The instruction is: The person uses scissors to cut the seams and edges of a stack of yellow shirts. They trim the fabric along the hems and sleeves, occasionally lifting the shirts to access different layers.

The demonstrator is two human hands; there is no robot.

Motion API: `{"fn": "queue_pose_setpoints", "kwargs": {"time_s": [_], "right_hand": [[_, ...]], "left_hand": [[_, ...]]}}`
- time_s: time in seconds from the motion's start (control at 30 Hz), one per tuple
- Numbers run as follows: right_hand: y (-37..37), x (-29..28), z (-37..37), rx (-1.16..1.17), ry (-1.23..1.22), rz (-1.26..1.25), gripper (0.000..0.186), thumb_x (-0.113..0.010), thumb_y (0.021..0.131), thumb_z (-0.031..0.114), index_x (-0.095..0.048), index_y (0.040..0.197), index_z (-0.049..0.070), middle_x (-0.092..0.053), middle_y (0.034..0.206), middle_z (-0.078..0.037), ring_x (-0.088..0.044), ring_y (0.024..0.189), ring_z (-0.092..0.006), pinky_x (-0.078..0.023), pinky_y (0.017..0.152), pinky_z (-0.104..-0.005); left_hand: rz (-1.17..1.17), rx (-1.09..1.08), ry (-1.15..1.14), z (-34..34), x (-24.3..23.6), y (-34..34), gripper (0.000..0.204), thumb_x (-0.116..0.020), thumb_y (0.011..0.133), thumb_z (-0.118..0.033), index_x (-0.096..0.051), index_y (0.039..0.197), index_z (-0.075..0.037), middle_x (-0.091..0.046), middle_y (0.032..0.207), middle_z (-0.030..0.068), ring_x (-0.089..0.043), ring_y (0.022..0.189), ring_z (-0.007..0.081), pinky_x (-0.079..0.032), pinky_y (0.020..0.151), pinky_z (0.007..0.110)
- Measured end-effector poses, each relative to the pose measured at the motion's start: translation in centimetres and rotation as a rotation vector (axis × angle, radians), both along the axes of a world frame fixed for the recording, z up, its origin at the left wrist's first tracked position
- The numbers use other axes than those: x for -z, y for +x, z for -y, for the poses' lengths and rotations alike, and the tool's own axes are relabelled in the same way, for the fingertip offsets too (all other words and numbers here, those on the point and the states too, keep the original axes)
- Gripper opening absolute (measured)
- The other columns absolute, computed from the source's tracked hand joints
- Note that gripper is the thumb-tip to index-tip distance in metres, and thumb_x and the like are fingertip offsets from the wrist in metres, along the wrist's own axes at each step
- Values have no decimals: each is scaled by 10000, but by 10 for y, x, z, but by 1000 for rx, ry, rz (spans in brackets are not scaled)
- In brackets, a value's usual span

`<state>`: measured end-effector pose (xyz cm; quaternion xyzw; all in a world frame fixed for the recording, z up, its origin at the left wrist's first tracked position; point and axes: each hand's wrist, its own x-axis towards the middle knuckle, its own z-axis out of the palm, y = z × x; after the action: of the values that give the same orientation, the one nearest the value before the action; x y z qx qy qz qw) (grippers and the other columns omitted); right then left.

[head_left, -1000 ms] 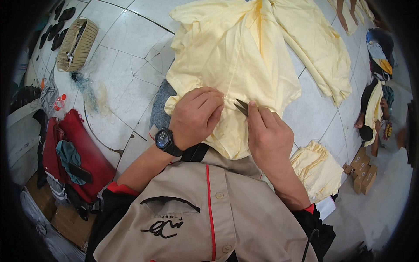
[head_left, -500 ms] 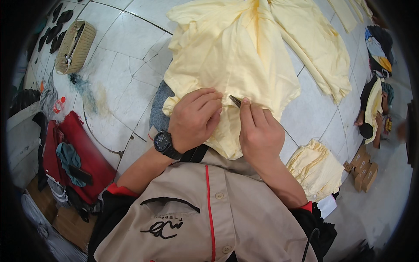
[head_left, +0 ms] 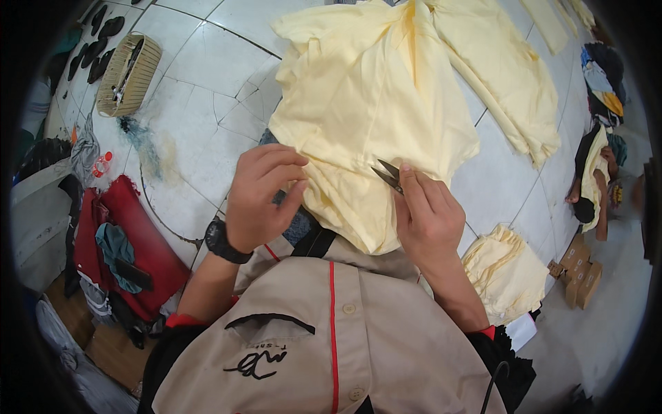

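A pale yellow garment (head_left: 365, 96) lies bunched over my lap and the floor in front of me. My left hand (head_left: 265, 196) is at the garment's left side, fingers loosely curved and apart, its fingertips near the cloth. My right hand (head_left: 431, 217) is closed on a small pair of dark metal thread snips (head_left: 386, 176), whose parted blades point up-left over the cloth. A dark watch (head_left: 222, 243) is on my left wrist.
Beside me are a folded yellow pile (head_left: 505, 269), a red cloth heap (head_left: 138, 262) with a dark phone, and cardboard boxes (head_left: 579, 276). Farther off are a woven basket (head_left: 127, 76), sandals (head_left: 96, 45) and another person's hands (head_left: 596, 172) among dark clothes (head_left: 600, 83).
My left hand has left the seam at the middle, moving left and spreading its fingers. My right hand went slightly left with the snips, then back rightward and a little down.
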<state>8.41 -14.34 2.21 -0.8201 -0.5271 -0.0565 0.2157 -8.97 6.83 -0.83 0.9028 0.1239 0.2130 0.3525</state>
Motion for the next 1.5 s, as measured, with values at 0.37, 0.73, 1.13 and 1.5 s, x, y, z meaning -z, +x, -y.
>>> {"fn": "queue_pose_setpoints", "kwargs": {"time_s": [0.37, 0.73, 1.13, 1.5], "right_hand": [[0, -2, 0, -54, -133, 79, 426, -675, 770, 27, -718, 1189, -34, -664, 963, -82, -613, 715, -211, -497, 586, -321], [-2, 3, -7, -96, -152, 196, 400, -648, 816, 68, -706, 1196, -41, -637, 929, -74, -607, 733, -205, -482, 584, -326], [23, -11, 7, 52, -127, -345, 468, -772, 678, -63, -710, 1115, 93, -616, 1203, -78, -702, 710, -204, -534, 600, -360], [85, -13, -34, 311, -175, -558, 180, -693, 960, 141, -648, 1013, -25, -681, 848, -234, -651, 790, -408, -528, 720, -429]], "left_hand": [[45, 14, -2, 36, 18, 53, 171, -772, 833, -8, -703, 986, -36, -729, 992, 92, -681, 885, 308, -549, 764, 406], [18, 21, -8, 36, 12, 47, 170, -731, 861, 27, -693, 1016, -31, -749, 995, 112, -701, 900, 320, -552, 787, 403], [-446, -442, 346, -77, 34, -104, 368, -809, 870, -137, -696, 1215, -76, -682, 1297, 137, -608, 1252, 340, -418, 1096, 436], [-164, -6, -278, -17, 19, 67, 287, -687, 943, -34, -656, 1229, -42, -675, 999, 106, -621, 1014, 306, -510, 896, 408]]}}
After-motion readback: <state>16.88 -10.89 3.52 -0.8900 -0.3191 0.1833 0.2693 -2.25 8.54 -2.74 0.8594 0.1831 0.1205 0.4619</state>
